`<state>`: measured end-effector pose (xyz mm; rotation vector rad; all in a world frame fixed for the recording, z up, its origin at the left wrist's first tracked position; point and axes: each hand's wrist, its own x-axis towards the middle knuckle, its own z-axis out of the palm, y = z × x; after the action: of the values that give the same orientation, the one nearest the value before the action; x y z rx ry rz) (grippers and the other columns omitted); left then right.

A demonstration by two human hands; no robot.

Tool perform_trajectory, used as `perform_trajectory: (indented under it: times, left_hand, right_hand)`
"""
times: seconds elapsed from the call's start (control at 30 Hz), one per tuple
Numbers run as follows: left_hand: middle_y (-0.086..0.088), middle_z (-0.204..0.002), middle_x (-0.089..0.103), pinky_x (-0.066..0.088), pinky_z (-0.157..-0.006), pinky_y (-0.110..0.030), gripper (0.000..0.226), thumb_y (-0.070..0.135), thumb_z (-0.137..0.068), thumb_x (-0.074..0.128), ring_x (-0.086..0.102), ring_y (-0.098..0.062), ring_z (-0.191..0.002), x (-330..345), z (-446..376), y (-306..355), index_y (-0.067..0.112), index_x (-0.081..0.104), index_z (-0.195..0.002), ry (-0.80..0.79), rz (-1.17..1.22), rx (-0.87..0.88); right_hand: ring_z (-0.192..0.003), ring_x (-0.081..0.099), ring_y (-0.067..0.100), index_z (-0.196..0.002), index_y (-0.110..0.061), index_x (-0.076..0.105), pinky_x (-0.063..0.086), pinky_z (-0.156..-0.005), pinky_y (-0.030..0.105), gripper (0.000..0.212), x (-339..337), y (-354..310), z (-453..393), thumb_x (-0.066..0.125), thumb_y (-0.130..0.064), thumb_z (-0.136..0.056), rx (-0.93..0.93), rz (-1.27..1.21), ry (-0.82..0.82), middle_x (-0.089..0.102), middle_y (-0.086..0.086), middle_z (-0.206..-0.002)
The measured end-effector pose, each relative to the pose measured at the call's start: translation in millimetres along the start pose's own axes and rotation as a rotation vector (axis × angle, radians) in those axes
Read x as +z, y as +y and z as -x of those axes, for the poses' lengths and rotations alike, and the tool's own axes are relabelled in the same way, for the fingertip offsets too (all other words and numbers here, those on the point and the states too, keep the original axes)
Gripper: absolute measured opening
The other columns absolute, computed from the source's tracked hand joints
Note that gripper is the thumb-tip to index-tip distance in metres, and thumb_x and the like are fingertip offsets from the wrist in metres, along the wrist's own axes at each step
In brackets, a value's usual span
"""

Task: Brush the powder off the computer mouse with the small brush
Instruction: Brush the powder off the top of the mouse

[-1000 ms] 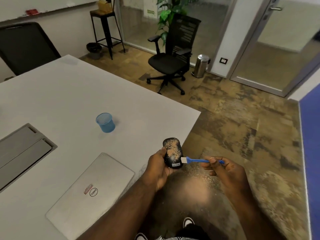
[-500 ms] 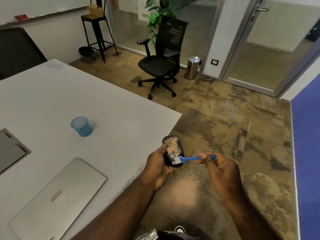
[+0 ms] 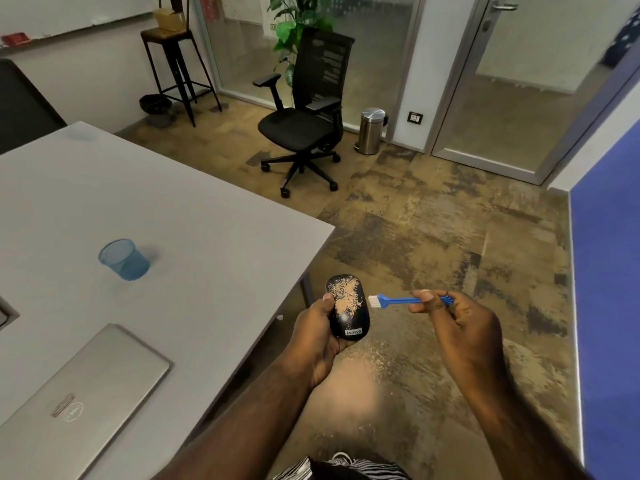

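Observation:
A black computer mouse (image 3: 347,310) with tan powder across its upper half is gripped by my left hand (image 3: 313,336), held in the air just off the table's corner. My right hand (image 3: 457,320) pinches the handle of a small blue brush (image 3: 398,300) between thumb and fingers. The brush's white bristles sit just to the right of the mouse, level with the powder patch, a small gap from its side. Powder lies scattered on the floor below the hands.
A grey table (image 3: 194,237) fills the left, carrying a blue mesh cup (image 3: 124,259) and a closed silver laptop (image 3: 79,400). A black office chair (image 3: 304,123), a steel bin (image 3: 371,130) and a tall stool (image 3: 173,64) stand on the floor beyond.
The brush has lifted from the mouse's lower end to beside its upper right edge, no longer touching. The lower part of the mouse shows less powder. The camera turned slightly right.

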<state>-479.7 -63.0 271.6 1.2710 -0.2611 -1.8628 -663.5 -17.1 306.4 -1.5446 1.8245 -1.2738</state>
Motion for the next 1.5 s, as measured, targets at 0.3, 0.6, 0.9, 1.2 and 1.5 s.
perform_trajectory:
  times: [0.3,0.6,0.9,1.2,1.5]
  left_hand:
    - [-0.014,-0.112,0.07,0.059,-0.069,-0.04,0.037,0.027,-0.103,0.037,0.069,-0.027,-0.096,16.2,-4.5,-12.7,0.006,0.055,-0.127,-0.005,-0.019,-0.02]
    - [-0.012,-0.11,0.072,0.059,-0.065,-0.037,0.033,0.025,-0.102,0.037,0.071,-0.024,-0.092,14.1,-2.9,-13.4,0.009,0.059,-0.121,-0.033,-0.051,-0.017]
    - [-0.003,-0.088,0.078,0.058,-0.061,-0.035,0.029,0.024,-0.103,0.037,0.074,-0.017,-0.077,10.2,-2.4,-19.6,0.013,0.063,-0.11,-0.069,-0.112,0.004]
    - [-0.004,-0.094,0.077,0.058,-0.063,-0.035,0.031,0.026,-0.102,0.037,0.073,-0.019,-0.082,12.5,-3.1,-21.7,0.013,0.063,-0.116,-0.081,-0.16,0.017]
    - [-0.006,-0.101,0.076,0.058,-0.067,-0.036,0.031,0.026,-0.102,0.038,0.073,-0.02,-0.087,15.4,-1.9,-18.7,0.014,0.062,-0.116,-0.088,-0.172,0.02]
  right_hand:
    - [-0.033,0.026,0.01,-0.08,-0.028,0.073,0.02,-0.037,0.023,0.021,-12.5,10.0,3.1,0.061,-0.03,-0.097,0.083,0.032,0.016,0.042,-0.01,-0.037]
    - [-0.031,0.027,0.009,-0.078,-0.028,0.072,0.02,-0.036,0.023,0.024,-13.0,7.3,4.1,0.059,-0.033,-0.097,0.117,0.032,0.036,0.039,-0.01,-0.035]
    - [-0.031,0.033,0.008,-0.079,-0.026,0.074,0.024,-0.035,0.022,0.024,-11.4,7.0,3.2,0.06,-0.032,-0.098,0.13,0.047,0.068,0.047,-0.01,-0.038]
    - [-0.033,0.037,0.01,-0.076,-0.022,0.074,0.027,-0.037,0.024,0.027,-14.4,6.3,-5.1,0.06,-0.031,-0.098,0.146,0.051,0.084,0.048,-0.007,-0.038]
    - [-0.033,0.037,0.007,-0.08,-0.02,0.075,0.028,-0.036,0.023,0.026,-18.9,9.9,-13.6,0.06,-0.031,-0.098,0.16,0.054,0.088,0.052,-0.016,-0.041]
